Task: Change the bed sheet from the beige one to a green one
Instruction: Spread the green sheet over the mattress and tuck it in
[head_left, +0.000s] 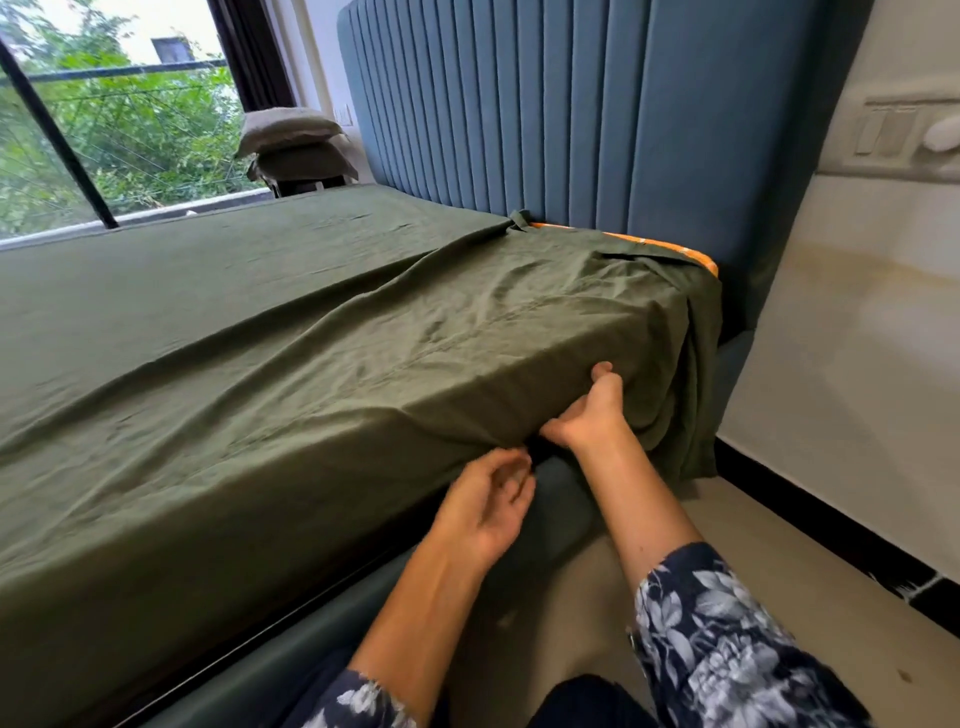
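Observation:
A green sheet (270, 322) covers the whole top of the bed and hangs over the near side. At the headboard corner it bunches in loose folds down to the floor, leaving a strip of orange mattress edge (675, 248) bare. My right hand (589, 415) reaches under the mattress edge, thumb up against the sheet's side, its fingers hidden beneath. My left hand (485, 506) hovers just below the sheet's hem, palm up, fingers loosely curled around nothing. No beige sheet is in sight.
A blue padded headboard (571, 114) stands behind the bed, and the blue bed frame (550, 499) runs below the mattress. Folded pillows (291, 140) are stacked by the window at the far side. A white wall with a switch panel (898, 132) is close on the right.

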